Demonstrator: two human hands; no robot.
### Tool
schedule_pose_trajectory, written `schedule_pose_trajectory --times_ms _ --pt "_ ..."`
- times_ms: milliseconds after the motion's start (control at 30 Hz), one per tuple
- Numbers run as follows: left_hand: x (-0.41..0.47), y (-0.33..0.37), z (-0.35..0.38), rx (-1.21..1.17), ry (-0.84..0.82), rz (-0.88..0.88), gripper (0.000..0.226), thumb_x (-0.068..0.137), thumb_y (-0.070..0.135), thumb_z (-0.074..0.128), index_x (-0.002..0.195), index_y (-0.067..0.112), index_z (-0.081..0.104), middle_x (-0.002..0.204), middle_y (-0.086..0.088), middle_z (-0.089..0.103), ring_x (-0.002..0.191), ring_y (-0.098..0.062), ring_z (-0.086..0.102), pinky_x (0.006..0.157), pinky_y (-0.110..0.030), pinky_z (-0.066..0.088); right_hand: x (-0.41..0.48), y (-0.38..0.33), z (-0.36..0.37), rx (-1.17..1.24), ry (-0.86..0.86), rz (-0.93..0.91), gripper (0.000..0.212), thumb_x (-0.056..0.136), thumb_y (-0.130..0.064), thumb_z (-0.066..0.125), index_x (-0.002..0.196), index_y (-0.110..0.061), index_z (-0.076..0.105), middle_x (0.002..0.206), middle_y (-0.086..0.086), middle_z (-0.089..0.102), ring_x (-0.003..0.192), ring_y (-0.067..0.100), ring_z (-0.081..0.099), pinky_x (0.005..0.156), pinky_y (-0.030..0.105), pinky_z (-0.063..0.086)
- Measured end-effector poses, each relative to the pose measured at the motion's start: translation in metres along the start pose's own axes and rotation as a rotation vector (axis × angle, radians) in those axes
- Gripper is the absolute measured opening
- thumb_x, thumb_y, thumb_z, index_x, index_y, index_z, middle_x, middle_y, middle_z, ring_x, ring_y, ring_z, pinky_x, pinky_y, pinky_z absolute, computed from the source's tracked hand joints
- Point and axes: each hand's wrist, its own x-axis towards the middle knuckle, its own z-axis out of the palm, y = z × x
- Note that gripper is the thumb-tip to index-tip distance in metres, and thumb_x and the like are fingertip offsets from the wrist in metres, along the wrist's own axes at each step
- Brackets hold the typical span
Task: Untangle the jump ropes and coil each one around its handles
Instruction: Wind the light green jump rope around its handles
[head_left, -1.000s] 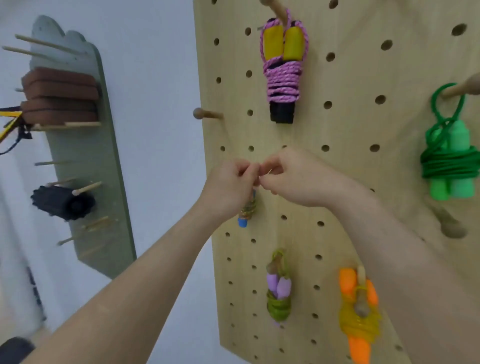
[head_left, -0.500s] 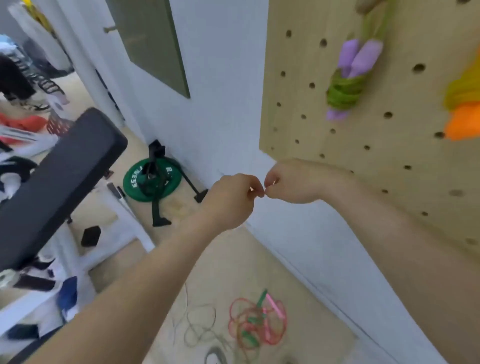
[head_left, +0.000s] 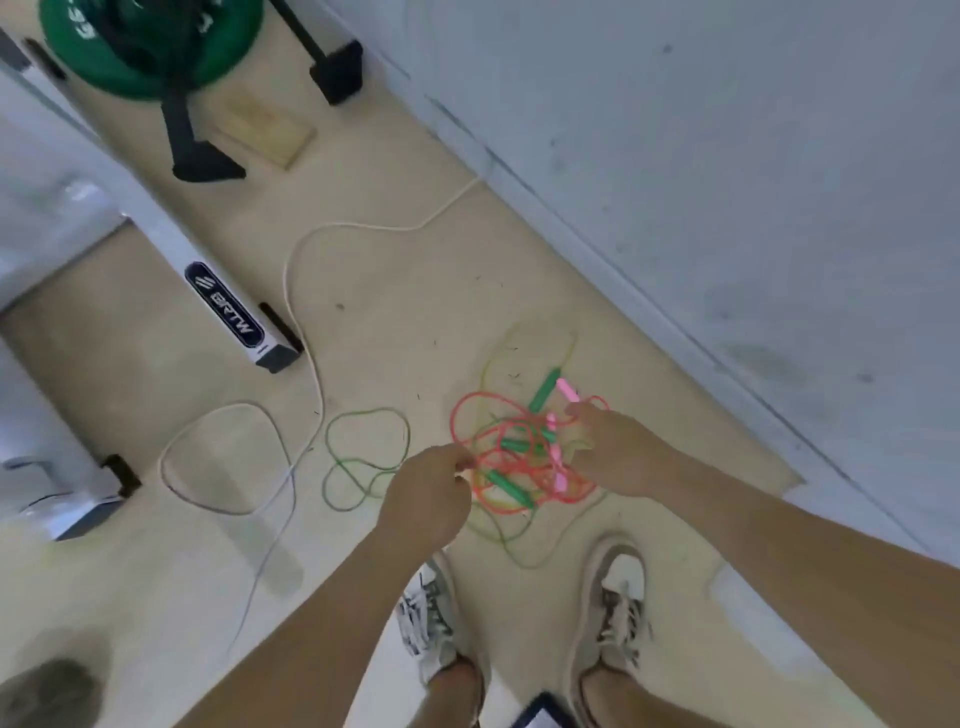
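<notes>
The tangled jump ropes (head_left: 519, 460), red and green cords with green handles (head_left: 544, 389) and a pink handle (head_left: 568, 389), lie on the floor (head_left: 415, 312) at 12 o'clock from the shoes (head_left: 618, 597); untangling this heap looks not yet begun. The left hand (head_left: 426, 499) has a curled grip, and I cannot tell what it holds, if anything. The right hand (head_left: 618, 452) has a loose, empty grip. The next move probably means reaching down for one handle. The wall (head_left: 727, 156) crowds 2 o'clock, and a white cable (head_left: 296, 291) loops at 9 o'clock.
</notes>
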Motion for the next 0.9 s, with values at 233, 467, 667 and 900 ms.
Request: schedule_pose_trajectory --times_ms 233,467,667,900 --pt "0.131 -0.082 0.137 0.072 0.049 0.031 0.050 0.092 0.017 0.052 0.140 0.016 0.039 0.140 -0.006 0.044 0.126 -0.026 0.042 0.097 -0.037 0.041 0.139 0.062 0.107 0.103 0.055 0.028 0.080 0.088 -0.029 0.064 0.153 -0.029 0.018 0.132 0.004 0.054 0.096 0.023 0.064 0.092 0.043 0.053" --pt "0.179 -0.073 0.170 0.019 -0.119 -0.074 0.022 0.092 0.036 0.055 0.101 0.018 0.063 0.100 -0.003 0.067 0.094 -0.024 0.061 0.086 -0.037 0.048 0.178 0.087 0.138 0.089 0.010 0.030 0.062 0.086 -0.016 0.061 0.142 -0.026 0.037 0.096 -0.001 0.061 0.080 0.017 0.060 0.066 0.024 0.047" --pt "0.100 -0.032 0.110 -0.743 -0.222 -0.154 0.014 0.092 0.014 0.062 0.079 0.012 0.057 0.065 -0.006 0.053 0.048 -0.016 0.051 0.054 -0.026 0.040 0.124 0.053 0.110 0.217 -0.013 -0.129 0.060 0.076 -0.012 0.073 0.127 -0.032 0.048 0.099 -0.006 0.052 0.074 0.005 0.052 0.061 0.015 0.046" --pt "-0.018 0.050 -0.004 -0.425 0.303 0.158 0.021 0.067 0.002 0.080 0.074 0.021 0.072 0.068 0.000 0.070 0.061 -0.013 0.064 0.065 -0.020 0.050 0.002 0.009 0.030 0.343 0.396 -0.157 0.026 0.080 -0.009 0.063 0.105 -0.016 0.060 0.079 0.001 0.058 0.077 0.021 0.057 0.058 0.021 0.039"
